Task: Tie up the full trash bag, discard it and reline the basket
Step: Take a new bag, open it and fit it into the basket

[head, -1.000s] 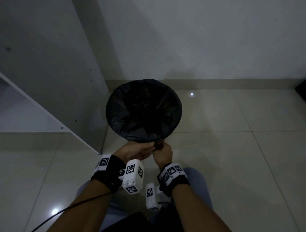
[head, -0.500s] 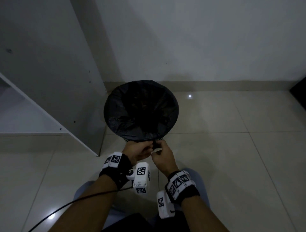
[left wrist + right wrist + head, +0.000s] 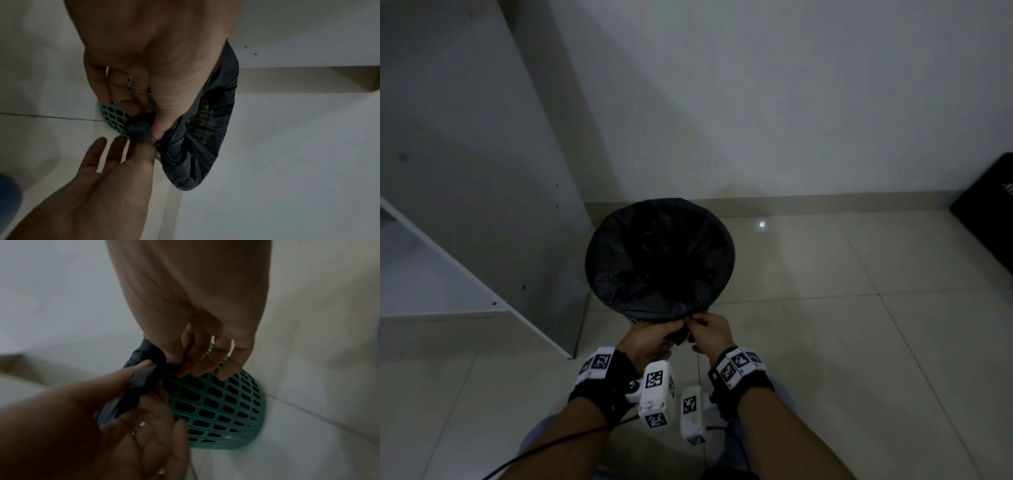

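A black trash bag (image 3: 659,260) lines a green lattice basket (image 3: 216,402) on the tiled floor by the wall; its mouth is stretched over the rim. Both hands meet at the near rim. My left hand (image 3: 650,337) grips a twisted bunch of the bag (image 3: 139,128) between thumb and fingers. My right hand (image 3: 709,330) pinches the same bunch (image 3: 141,379) with thumb and forefinger, while its other fingers (image 3: 224,369) rest against the basket wall. What the bag holds is too dark to make out.
A white shelf panel (image 3: 482,205) stands close on the basket's left. The wall and skirting run right behind the basket. A dark object (image 3: 989,212) sits at the far right edge. A cable (image 3: 544,452) trails from my left wrist.
Both hands have stayed on the bag's bunch at the near rim. My right wrist has drawn back and to the right a little. The basket has not moved.
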`<state>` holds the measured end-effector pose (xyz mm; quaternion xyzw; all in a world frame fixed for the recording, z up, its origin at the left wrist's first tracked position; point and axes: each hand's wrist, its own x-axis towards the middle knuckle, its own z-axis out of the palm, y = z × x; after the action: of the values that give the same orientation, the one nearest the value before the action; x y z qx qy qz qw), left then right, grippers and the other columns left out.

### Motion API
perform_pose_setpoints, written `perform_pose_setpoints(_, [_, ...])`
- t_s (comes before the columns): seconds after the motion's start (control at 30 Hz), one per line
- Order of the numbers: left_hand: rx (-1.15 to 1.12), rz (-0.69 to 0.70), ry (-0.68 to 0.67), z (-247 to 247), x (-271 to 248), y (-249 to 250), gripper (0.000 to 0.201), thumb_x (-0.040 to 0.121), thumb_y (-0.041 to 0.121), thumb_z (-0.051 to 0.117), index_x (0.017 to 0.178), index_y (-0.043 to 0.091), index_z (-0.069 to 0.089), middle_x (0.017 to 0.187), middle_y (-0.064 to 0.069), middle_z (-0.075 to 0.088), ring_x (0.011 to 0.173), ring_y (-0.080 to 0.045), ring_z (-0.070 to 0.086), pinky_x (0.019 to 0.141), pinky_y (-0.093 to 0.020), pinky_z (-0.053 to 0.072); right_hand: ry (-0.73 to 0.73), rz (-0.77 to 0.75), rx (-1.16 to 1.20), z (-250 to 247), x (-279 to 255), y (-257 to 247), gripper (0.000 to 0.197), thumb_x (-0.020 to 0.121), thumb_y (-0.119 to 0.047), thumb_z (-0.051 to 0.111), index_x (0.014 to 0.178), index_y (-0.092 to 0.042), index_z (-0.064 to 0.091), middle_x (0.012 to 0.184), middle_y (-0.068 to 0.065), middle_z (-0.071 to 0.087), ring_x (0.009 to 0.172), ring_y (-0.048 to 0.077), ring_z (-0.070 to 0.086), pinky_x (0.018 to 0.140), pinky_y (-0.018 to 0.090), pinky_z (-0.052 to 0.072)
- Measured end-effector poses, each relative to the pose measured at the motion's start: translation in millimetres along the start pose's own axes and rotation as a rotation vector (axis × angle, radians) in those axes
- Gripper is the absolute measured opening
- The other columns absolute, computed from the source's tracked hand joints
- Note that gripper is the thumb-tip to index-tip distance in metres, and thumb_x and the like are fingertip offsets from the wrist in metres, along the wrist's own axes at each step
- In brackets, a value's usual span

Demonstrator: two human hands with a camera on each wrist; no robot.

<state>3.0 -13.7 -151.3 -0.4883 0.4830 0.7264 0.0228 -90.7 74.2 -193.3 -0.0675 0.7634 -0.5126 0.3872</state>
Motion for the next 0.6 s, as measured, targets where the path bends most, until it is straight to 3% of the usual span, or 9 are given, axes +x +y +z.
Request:
perform_pose_setpoints(0.07, [-0.065,-0.024,-0.030,-0.1,0.1,0.0,0.011,0.091,0.021,0.067,0.102,0.020,0.063,0.105,0.000,0.065,0.095,-0.015,0.060,0.082,-0.032,0.047,-0.035,0.136,0.107,1.3,1.6,-0.4,0.012,0.088,-0.021,0.067,0.077,-0.020,0.068,0.089,0.010,0.069,0.085,0.027,0.065,0.069,0.033,0.054])
perform_pose_setpoints(0.13, [-0.174,-0.061,-0.071,-1.1,1.6,0.1,0.006,0.095,0.016,0.059,0.100,0.017,0.063,0.104,-0.003,0.067,0.094,-0.016,0.063,0.087,-0.033,0.045,-0.056,0.219,0.199,1.1,1.5,-1.0,0.002,0.086,-0.014,0.069,0.084,-0.014,0.069,0.083,0.007,0.068,0.078,0.023,0.064,0.065,0.029,0.052])
perform_pose_setpoints(0.23, [-0.285,-0.064,-0.099,-4.1,3.7,-0.7,0.014,0.095,0.006,0.052,0.101,0.008,0.065,0.095,-0.005,0.074,0.091,-0.018,0.069,0.085,-0.032,0.050,-0.058,0.246,0.218,1.4,-0.5,0.9,0.008,0.088,-0.009,0.066,0.081,-0.012,0.069,0.077,0.008,0.066,0.066,0.020,0.059,0.062,0.028,0.050])
perform_pose_setpoints(0.33, [-0.177,0.022,-0.066,-1.5,1.5,-3.9,0.015,0.092,0.004,0.061,0.105,0.005,0.068,0.088,-0.005,0.077,0.083,-0.015,0.073,0.075,-0.026,0.055,-0.069,0.209,0.180,3.9,-4.5,5.2,0.019,0.090,-0.006,0.062,0.075,-0.015,0.069,0.075,0.009,0.067,0.065,0.021,0.058,0.066,0.031,0.051])
perform_pose_setpoints(0.43, [-0.041,0.122,0.048,2.7,-2.4,-7.0,0.018,0.086,0.014,0.071,0.103,0.007,0.071,0.085,-0.005,0.076,0.075,-0.014,0.071,0.074,-0.028,0.056,-0.064,0.107,0.118,5.9,-11.2,5.5,0.023,0.089,-0.004,0.061,0.070,-0.014,0.070,0.077,0.012,0.069,0.066,0.024,0.059,0.067,0.033,0.052])
perform_pose_setpoints(0.6, [0.149,0.265,0.232,1.5,3.4,-13.5,0.013,0.080,0.033,0.076,0.089,0.027,0.070,0.095,0.001,0.071,0.091,-0.020,0.064,0.083,-0.039,0.054,-0.147,-0.049,0.058,-6.7,-29.3,-5.7,0.017,0.089,-0.006,0.056,0.094,-0.018,0.068,0.096,0.007,0.071,0.087,0.023,0.064,0.076,0.037,0.053])
